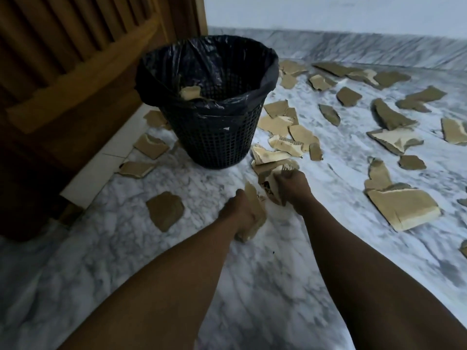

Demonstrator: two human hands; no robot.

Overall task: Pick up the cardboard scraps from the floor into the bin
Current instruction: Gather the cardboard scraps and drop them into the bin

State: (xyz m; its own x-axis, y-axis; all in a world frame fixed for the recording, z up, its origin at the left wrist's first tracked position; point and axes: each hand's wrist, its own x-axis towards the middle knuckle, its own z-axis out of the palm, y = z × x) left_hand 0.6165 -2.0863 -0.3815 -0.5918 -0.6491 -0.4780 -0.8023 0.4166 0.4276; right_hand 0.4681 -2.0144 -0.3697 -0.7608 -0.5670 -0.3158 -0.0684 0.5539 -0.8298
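A black mesh bin (217, 137) lined with a black bag stands on the marble floor, with one cardboard scrap (190, 92) inside it. My left hand (237, 210) grips a tall brown scrap (254, 213) just in front of the bin. Beside it, my right hand (293, 185) grips a printed scrap (269, 190) at the near end of a pile of torn pieces (278, 145). Several more scraps lie scattered over the floor, such as a dark one (165, 210) to the left and a large one (404, 210) to the right.
A wooden door and frame (75, 72) fill the left side, with a white threshold strip (101, 168) at its foot. A marble skirting and a white wall (353, 11) close off the back. Scraps lie round the bin's left side (151, 146).
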